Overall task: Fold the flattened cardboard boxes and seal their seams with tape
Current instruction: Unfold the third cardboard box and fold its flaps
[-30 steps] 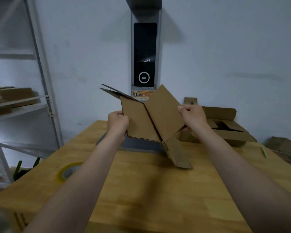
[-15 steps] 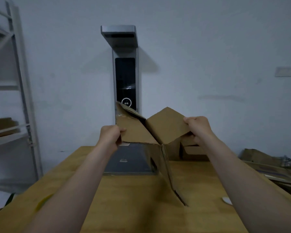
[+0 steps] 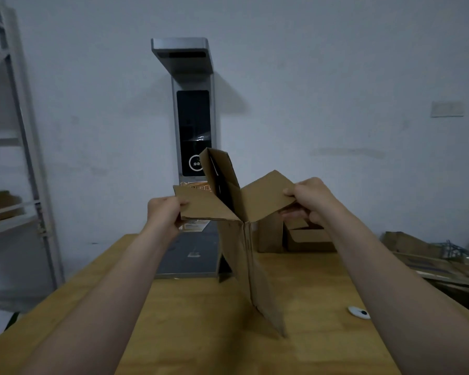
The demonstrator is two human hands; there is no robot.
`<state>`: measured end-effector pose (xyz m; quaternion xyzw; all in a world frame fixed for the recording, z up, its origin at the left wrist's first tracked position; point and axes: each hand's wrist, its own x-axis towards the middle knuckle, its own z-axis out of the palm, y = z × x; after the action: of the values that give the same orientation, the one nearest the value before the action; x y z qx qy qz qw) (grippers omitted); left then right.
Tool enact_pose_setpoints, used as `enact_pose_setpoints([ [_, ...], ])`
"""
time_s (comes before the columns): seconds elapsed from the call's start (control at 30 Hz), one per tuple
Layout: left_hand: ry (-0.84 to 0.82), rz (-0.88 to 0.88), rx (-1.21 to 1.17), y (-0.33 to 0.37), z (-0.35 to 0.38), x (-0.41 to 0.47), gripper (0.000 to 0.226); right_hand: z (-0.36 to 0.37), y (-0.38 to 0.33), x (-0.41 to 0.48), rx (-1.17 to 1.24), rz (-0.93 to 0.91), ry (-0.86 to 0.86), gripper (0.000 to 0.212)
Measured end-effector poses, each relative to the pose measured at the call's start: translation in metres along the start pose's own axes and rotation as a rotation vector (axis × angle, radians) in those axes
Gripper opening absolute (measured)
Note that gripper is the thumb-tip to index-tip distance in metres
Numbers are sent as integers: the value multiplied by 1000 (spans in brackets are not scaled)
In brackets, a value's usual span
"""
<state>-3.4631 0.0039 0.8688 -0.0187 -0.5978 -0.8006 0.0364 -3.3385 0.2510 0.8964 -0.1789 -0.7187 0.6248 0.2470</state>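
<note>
A small brown cardboard box (image 3: 238, 239) is held upright above the wooden table (image 3: 201, 334), partly opened, with its lower corner near the tabletop. My left hand (image 3: 164, 212) pinches the edge of its left top flap. My right hand (image 3: 307, 200) pinches the right top flap, thumb on top. A third flap stands up at the back between the two. No tape roll shows in this view.
A grey scanner stand (image 3: 192, 125) with a dark base plate rises at the table's far edge. Folded cardboard boxes (image 3: 306, 236) sit behind my right hand. Flattened cardboard (image 3: 431, 255) lies at the right. A small white object (image 3: 359, 312) rests on the table; metal shelving (image 3: 14, 185) stands left.
The box has opened further and its back flap now stands up. The view has tilted upward, so the tape roll at the table's left is out of sight.
</note>
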Motion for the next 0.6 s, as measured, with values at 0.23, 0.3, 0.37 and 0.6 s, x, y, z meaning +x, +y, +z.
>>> enact_pose_setpoints([
  [0.23, -7, 38, -155, 20, 5, -15, 15, -12, -15, -14, 132, -79, 118, 6],
  [0.3, -36, 59, -192, 24, 9, -22, 28, -18, -17, -15, 164, -99, 158, 7],
  [0.37, -78, 71, -229, 24, 11, -27, 42, -23, -16, -16, 189, -101, 184, 4],
  [0.6, -167, 46, -164, -9, 24, -42, 48, -26, 12, -13, -118, -147, 185, 27],
])
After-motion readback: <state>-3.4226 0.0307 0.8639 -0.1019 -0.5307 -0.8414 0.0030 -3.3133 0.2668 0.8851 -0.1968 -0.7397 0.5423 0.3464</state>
